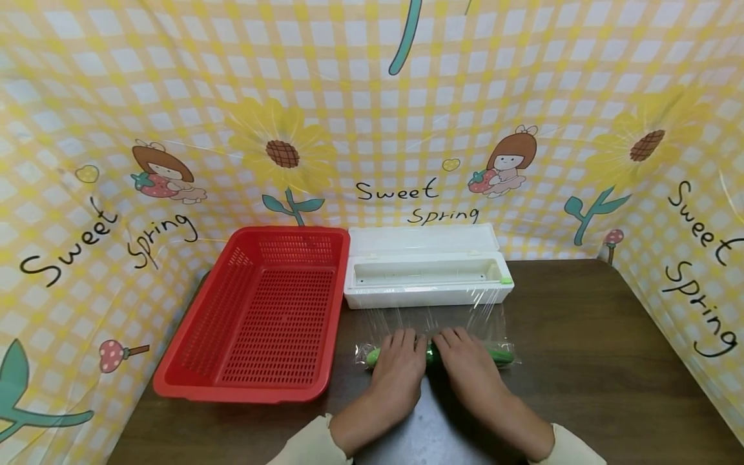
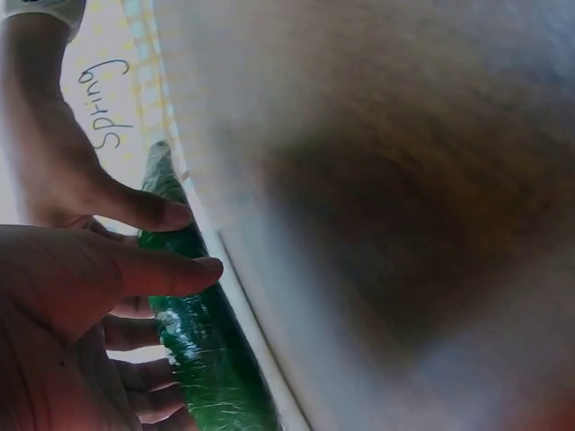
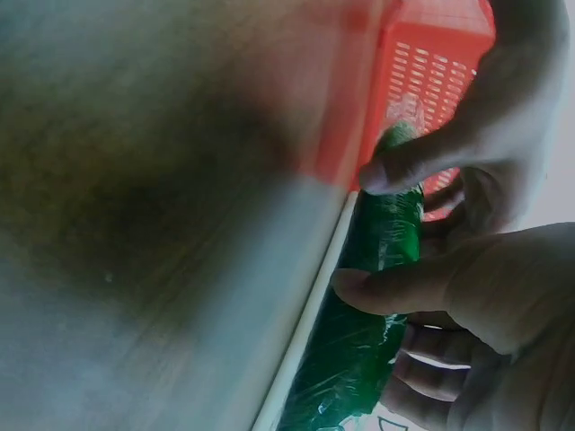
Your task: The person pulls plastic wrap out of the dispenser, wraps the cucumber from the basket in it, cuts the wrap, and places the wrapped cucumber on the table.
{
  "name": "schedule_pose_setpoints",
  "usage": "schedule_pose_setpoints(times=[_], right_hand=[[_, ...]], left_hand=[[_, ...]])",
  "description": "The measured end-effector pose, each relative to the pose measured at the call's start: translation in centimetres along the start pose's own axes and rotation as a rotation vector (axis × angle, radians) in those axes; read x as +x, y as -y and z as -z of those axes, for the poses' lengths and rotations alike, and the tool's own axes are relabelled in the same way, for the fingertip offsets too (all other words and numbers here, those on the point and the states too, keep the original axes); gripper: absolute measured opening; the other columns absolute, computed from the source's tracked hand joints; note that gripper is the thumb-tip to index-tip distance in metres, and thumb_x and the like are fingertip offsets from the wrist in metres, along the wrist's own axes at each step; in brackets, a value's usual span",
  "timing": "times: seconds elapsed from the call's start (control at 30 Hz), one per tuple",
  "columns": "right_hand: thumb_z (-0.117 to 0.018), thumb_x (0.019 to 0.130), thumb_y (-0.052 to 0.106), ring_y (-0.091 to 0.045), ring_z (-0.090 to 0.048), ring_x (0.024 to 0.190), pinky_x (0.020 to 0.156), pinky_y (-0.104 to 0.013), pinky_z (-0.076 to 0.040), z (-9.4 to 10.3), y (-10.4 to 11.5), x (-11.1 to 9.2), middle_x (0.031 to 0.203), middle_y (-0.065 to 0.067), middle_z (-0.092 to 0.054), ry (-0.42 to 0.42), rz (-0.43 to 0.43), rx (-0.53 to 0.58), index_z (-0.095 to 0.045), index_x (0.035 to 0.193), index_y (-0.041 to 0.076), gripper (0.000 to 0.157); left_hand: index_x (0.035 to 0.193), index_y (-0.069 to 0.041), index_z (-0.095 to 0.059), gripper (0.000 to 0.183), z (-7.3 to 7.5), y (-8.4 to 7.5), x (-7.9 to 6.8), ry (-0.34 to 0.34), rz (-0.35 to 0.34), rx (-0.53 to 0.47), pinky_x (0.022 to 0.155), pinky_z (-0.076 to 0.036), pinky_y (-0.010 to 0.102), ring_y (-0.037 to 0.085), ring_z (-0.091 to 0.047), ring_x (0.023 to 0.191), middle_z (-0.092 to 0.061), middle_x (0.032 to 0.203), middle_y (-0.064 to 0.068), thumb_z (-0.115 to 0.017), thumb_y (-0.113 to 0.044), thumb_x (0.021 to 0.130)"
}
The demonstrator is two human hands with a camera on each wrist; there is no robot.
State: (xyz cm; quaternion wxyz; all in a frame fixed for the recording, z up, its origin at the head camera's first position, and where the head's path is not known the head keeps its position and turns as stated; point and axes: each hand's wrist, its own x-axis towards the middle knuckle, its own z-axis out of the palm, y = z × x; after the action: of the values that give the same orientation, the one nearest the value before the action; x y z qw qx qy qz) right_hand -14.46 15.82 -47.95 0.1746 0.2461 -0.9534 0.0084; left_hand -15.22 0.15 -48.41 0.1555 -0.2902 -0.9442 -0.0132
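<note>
A long green cucumber (image 1: 502,356) lies crosswise in front of me, wrapped in clear cling film (image 1: 430,320). From it the film stretches back to the front edge of a white cling film dispenser (image 1: 430,298). My left hand (image 1: 398,371) grips the cucumber left of its middle, and my right hand (image 1: 467,365) grips it just to the right. In the left wrist view, both thumbs press the near side of the wrapped cucumber (image 2: 207,359), with fingers curled over the far side. The right wrist view shows creased, shiny film around the cucumber (image 3: 355,350).
A red perforated plastic basket (image 1: 334,323) stands on the left, close beside the dispenser. The dispenser's lid (image 1: 424,238) is tipped back. Behind the dark wooden table (image 1: 610,361) hangs a yellow checked cloth (image 1: 372,129), which also rises along both sides.
</note>
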Motion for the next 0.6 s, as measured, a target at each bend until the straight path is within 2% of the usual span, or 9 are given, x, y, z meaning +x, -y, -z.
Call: schedule_pose_setpoints(times=[0.33,0.47,0.6], right_hand=[[-0.067,0.071,-0.007,-0.024,-0.055,0.092,0.076,-0.037,-0.05,-0.32,-0.28,0.12,0.096,-0.006,-0.06,-0.001,0.021,0.003,-0.062,0.102,0.007,0.035],[-0.065,0.075,-0.005,-0.023,-0.054,0.092,0.076,-0.037,-0.049,-0.67,-0.37,-0.14,0.098,-0.005,-0.057,0.012,0.025,-0.004,-0.06,0.102,0.008,0.031],[-0.062,0.078,-0.003,-0.024,-0.053,0.094,0.077,-0.037,-0.048,-0.95,-0.35,-0.57,0.101,-0.006,-0.056,0.014,0.031,-0.01,-0.059,0.106,0.008,0.03]], left_hand=[[0.104,-0.014,-0.061,0.038,-0.45,0.14,0.37,0.037,0.005,0.04,0.073,-0.039,0.032,0.018,-0.052,0.088,-0.055,0.092,0.0,-0.076,-0.01,0.069],[0.1,-0.014,-0.062,0.033,-0.3,0.22,0.61,0.064,0.008,0.03,0.07,-0.039,0.031,0.017,-0.052,0.087,-0.056,0.092,-0.001,-0.075,-0.009,0.07],[0.094,-0.015,-0.064,0.029,-0.28,0.35,0.82,0.049,0.012,0.017,0.069,-0.04,0.03,0.017,-0.055,0.086,-0.058,0.089,-0.001,-0.075,-0.007,0.068]])
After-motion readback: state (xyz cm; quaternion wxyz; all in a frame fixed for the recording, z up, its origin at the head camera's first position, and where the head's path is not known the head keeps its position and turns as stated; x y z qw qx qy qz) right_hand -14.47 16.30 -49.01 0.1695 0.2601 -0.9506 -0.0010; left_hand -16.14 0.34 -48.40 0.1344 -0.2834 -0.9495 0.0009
